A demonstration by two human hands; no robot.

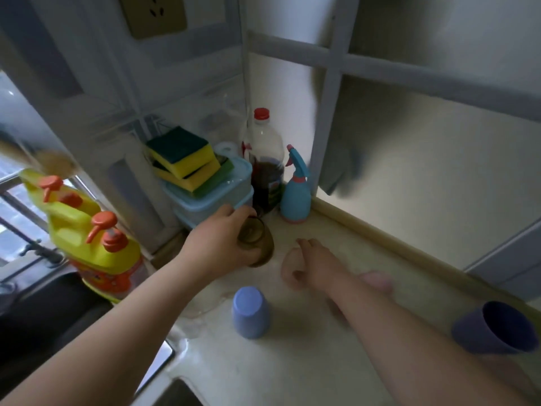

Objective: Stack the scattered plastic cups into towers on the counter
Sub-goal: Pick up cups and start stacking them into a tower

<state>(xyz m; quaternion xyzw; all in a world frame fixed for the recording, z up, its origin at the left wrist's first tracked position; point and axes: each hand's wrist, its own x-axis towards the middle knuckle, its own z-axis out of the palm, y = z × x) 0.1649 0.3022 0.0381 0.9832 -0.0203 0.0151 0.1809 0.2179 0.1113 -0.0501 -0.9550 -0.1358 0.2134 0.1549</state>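
Counter: the pale, glossy stone-look counter (pixel 292 361) fills the lower centre and right of the frame, with a cream raised strip along its back edge against the wall.
Detergent jugs: two yellow plastic jugs with orange pump tops (pixel 96 238) stand at the left edge of the frame, beside the window.
Storage boxes: stacked light-blue plastic boxes (pixel 210 197) sit at centre, with yellow-and-green sponges (pixel 184 159) piled on top.
Bottle: a clear plastic bottle with a red cap and dark liquid (pixel 266 165) stands just right of the boxes.
Sprayer: a small blue spray bottle with a pink nozzle (pixel 297 194) stands beside the bottle, in the corner.
Your left hand: your left hand (pixel 219 241) is at centre, fingers wrapped around a translucent brown plastic cup (pixel 257 241), tilted, with its mouth facing you.
Your right hand: your right hand (pixel 304 265) is just right of the brown cup; it is blurred, and its fingers curl around a pale pinkish plastic cup (pixel 289 268) low over the counter.
Light blue cup: a periwinkle-blue plastic cup (pixel 250 312) stands upside down at lower centre.
Purple cup: a dark purple plastic cup (pixel 494 332) lies on its side at the lower right, its mouth toward the right.
Pink cup: a blurred pink cup shape (pixel 377 281) shows just beyond your right forearm.
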